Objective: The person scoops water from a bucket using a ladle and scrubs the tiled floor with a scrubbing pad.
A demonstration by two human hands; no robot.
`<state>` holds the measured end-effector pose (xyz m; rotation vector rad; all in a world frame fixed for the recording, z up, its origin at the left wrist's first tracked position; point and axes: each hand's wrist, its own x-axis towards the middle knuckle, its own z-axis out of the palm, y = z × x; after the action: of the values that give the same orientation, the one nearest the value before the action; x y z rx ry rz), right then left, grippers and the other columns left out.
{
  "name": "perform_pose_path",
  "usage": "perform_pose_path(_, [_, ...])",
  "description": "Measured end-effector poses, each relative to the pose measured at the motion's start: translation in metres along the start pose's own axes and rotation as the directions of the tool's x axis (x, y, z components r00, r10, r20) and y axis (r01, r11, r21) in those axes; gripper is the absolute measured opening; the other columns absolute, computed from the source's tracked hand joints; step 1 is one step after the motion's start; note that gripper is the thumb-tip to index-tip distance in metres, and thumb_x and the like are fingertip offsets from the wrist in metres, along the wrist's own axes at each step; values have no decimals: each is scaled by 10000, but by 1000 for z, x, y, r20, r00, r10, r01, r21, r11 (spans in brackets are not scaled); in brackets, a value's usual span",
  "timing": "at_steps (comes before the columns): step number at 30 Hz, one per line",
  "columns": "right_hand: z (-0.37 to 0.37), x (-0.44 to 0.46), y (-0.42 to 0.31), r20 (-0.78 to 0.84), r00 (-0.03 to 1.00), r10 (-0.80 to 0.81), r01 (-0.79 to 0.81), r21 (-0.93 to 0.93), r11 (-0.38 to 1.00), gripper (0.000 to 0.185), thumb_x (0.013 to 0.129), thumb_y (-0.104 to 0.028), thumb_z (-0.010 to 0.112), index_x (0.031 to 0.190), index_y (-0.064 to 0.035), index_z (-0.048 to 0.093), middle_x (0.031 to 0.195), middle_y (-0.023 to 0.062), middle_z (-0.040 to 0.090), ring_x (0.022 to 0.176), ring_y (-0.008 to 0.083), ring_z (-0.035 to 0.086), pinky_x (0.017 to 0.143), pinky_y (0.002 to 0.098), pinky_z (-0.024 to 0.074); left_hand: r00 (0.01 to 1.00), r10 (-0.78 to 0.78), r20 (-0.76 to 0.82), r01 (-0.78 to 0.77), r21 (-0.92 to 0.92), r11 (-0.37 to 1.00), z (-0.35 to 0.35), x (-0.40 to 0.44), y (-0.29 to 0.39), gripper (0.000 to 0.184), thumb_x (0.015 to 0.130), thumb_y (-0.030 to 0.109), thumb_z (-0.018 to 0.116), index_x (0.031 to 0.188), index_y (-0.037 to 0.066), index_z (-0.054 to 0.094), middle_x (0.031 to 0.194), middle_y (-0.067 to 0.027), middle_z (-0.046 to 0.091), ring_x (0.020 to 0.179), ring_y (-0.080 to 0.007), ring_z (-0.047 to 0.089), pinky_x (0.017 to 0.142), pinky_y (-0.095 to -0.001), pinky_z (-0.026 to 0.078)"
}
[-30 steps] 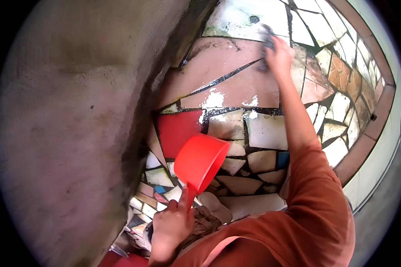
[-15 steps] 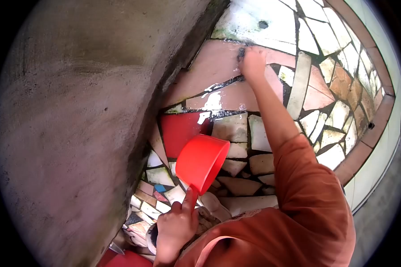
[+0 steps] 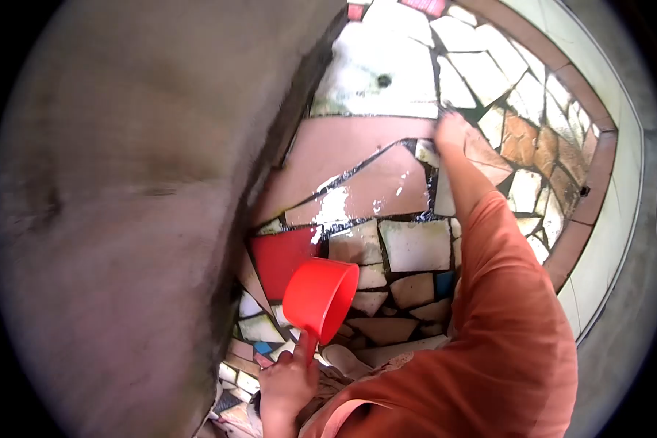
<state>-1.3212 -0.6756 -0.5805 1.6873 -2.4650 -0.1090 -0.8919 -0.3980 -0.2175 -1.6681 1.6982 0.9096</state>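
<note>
My left hand [image 3: 286, 381] is closed round the handle of a red plastic water dipper [image 3: 312, 296], its bowl tilted with the mouth facing right. Below the dipper is the mosaic floor of broken tiles [image 3: 416, 244]. My right hand [image 3: 452, 133], arm stretched far forward, is pressed down at the corner where a white tile [image 3: 376, 62] and a pink tile [image 3: 365, 135] meet. A small dark scouring pad shows at its fingertips, mostly hidden and blurred. Water glistens on the pink tile and in the joints nearby.
A rough concrete wall [image 3: 139, 212] rises along the left. On the right, a brown tile border [image 3: 591, 182] and a pale raised edge [image 3: 620, 197] curve round the floor. A shoe [image 3: 343, 360] shows beneath my orange shirt [image 3: 496, 321].
My right hand has moved right across the pink tile to the white tile's corner. The view has shifted a little; the dipper stays in my left hand, slightly lower in view.
</note>
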Motion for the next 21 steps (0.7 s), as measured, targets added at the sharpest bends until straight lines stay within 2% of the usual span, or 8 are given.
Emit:
perform_pose_path(2, [-36,5,36,102,925,366,-379,160,912,231,872,-159,492,943,-42,678,1106,112,598,1061,283,545,849,444,468,1000,1,19,0,-30,1000,-2,1,0,602,847,368,533,1395,167,385,950,-167,647,793,-364,657,894,-637,385])
perform_pose_path(5, [-71,21,-9,-130,991,19,21,300,954,225,880,-181,469,928,-25,623,992,186,578,943,332,545,806,449,445,994,17,-112,-16,7,1000,-8,-2,13,591,815,333,593,1361,163,445,858,-173,659,752,-368,648,691,-476,510])
perform_pose_path(7, [-64,40,-93,141,984,110,-177,840,512,284,919,-163,430,1101,34,526,1032,229,547,985,361,512,890,447,418,995,-6,-104,4,-25,1000,-10,1,27,595,806,332,602,1358,164,456,865,-177,661,751,-372,646,686,-470,512])
perform_pose_path(9, [-33,36,-172,-362,890,-277,426,445,787,250,859,-112,483,1083,-24,553,1041,195,551,989,322,516,847,404,443,997,-14,-78,14,-1,1000,-3,9,35,615,791,333,608,1359,162,449,857,-173,659,741,-369,650,673,-477,521])
perform_pose_path(10, [-24,35,-209,-91,925,-369,370,432,822,285,814,-106,514,1088,-50,569,1114,146,534,1057,307,486,853,412,445,998,-33,-45,33,-4,999,1,15,40,636,779,339,611,1364,158,439,837,-164,657,718,-361,655,654,-483,529])
perform_pose_path(12, [-25,13,-223,-258,902,-347,433,530,729,307,797,-118,522,1091,-94,607,1188,78,505,1103,302,446,841,444,443,998,-37,-46,38,22,999,5,29,46,629,773,294,618,1365,173,442,808,-183,653,757,-369,650,670,-489,524])
perform_pose_path(15, [-22,34,-154,-120,942,-313,331,484,810,246,806,-128,525,1029,-88,621,1154,88,535,1100,304,466,825,432,452,991,-126,35,127,-44,991,-6,44,72,616,791,268,607,1376,220,420,889,-187,660,815,-398,632,753,-480,509])
perform_pose_path(21, [67,29,199,-188,934,304,-175,502,847,233,877,-139,492,1056,-65,621,1176,113,562,1074,331,480,939,429,407,982,-173,75,171,27,985,-8,61,83,602,800,271,589,1375,217,419,995,-185,657,934,-386,621,810,-489,490])
